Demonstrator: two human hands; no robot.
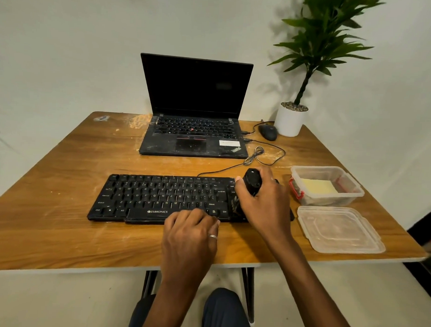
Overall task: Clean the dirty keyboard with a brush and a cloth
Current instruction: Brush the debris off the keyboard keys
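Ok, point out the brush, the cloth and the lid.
brush [252,181]: head view, on its black handle.
cloth [318,187]: head view, middle of its yellow top face.
lid [339,230]: head view, centre of the clear panel.

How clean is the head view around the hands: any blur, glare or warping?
Head view: soft even light, no glare; keyboard legends and the right hand on the brush look sharp; wide-angle warps the table edges; plant throws a faint shadow.
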